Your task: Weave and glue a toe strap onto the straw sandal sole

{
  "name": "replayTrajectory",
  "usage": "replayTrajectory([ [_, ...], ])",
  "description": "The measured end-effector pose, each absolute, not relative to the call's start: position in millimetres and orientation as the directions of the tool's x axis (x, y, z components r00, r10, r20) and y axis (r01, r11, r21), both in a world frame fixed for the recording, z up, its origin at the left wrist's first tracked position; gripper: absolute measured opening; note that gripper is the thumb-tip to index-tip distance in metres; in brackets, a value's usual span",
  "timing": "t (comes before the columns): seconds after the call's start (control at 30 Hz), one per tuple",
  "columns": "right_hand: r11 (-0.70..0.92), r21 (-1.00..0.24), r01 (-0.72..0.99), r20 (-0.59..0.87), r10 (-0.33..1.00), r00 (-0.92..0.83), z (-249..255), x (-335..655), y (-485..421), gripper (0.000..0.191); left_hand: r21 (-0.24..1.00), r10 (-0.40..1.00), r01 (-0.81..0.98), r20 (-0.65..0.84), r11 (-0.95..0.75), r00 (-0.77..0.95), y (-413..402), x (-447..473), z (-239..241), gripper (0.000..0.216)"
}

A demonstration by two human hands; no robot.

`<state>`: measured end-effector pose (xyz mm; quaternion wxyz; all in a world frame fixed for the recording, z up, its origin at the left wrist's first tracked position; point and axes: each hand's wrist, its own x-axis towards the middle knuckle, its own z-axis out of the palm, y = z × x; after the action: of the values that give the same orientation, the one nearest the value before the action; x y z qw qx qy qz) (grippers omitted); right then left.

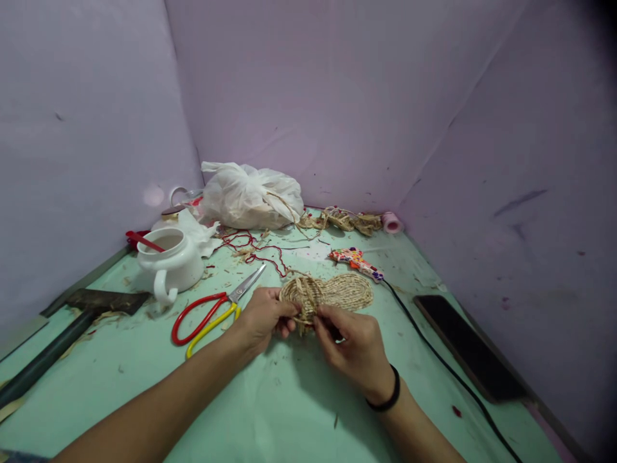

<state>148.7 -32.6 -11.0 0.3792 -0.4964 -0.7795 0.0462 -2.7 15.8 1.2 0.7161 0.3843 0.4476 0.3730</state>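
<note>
A woven straw slipper with a braided band across one end is held just above the table, its sole stretching off to the right. My left hand grips the slipper's left end, thumb on top and fingers curled beneath. At the near edge of the band, my right hand pinches; the fingertips are closed on the straw there, though a finer strand between them cannot be made out. Scissors with one red and one yellow handle lie beside my left wrist, blades pointing away.
Left stand a white pot and a black-handled hammer-like tool. Behind are a white plastic bag, red yarn and straw braids. Right lie a patterned glue gun with a black cord and a phone.
</note>
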Motion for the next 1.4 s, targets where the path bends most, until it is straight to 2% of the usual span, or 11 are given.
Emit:
replayTrajectory([
  [0.17,0.512,-0.520,0.683,0.692,0.722,-0.014,-8,162,-33,0.016,0.845,0.855,-0.219,-0.412,0.488,0.315,22,-10,5,0.006],
  [0.37,0.486,-0.110,0.867,0.775,0.588,-0.231,2,180,-27,0.030,0.773,0.803,-0.252,-0.497,0.582,0.330,28,-19,10,0.008],
  [0.47,0.512,-0.084,0.855,0.774,0.573,-0.268,1,180,-20,0.021,0.731,0.746,-0.221,-0.539,0.645,0.392,29,-20,10,0.008],
  [0.57,0.552,-0.209,0.807,0.744,0.625,-0.235,-1,182,-15,0.013,0.729,0.676,-0.089,-0.573,0.678,0.463,29,-22,10,0.036],
  [0.63,0.535,-0.352,0.768,0.718,0.680,-0.145,-2,186,-13,0.009,0.842,0.786,0.004,-0.505,0.539,0.356,27,-25,12,0.049],
  [0.7,0.479,-0.527,0.702,0.655,0.756,-0.024,-2,189,-12,0.008,0.970,0.952,0.083,-0.241,0.229,0.187,23,-28,15,0.040],
  [0.77,0.379,-0.699,0.606,0.537,0.839,0.094,-1,188,-11,0.011,0.990,0.987,0.128,0.030,-0.051,0.161,18,-29,19,0.021],
  [0.9,0.194,-0.901,0.388,0.276,0.947,0.167,2,181,-11,0.017,0.985,0.948,0.104,0.103,-0.141,0.302,12,-24,19,0.021],
  [1.2,-0.037,-0.990,0.137,-0.021,0.993,0.115,7,172,-12,0.027,0.999,0.951,-0.039,-0.006,0.019,0.308,16,-22,22,0.017],
  [1.3,-0.026,-0.980,0.195,-0.011,0.997,0.076,9,177,-13,0.032,0.998,0.936,-0.027,-0.046,0.059,0.350,18,-25,16,0.022],
  [1.4,0.062,-0.930,0.361,0.135,0.974,0.182,14,200,1,0.042,0.994,0.936,-0.015,-0.096,0.107,0.340,22,-25,8,0.026],
])
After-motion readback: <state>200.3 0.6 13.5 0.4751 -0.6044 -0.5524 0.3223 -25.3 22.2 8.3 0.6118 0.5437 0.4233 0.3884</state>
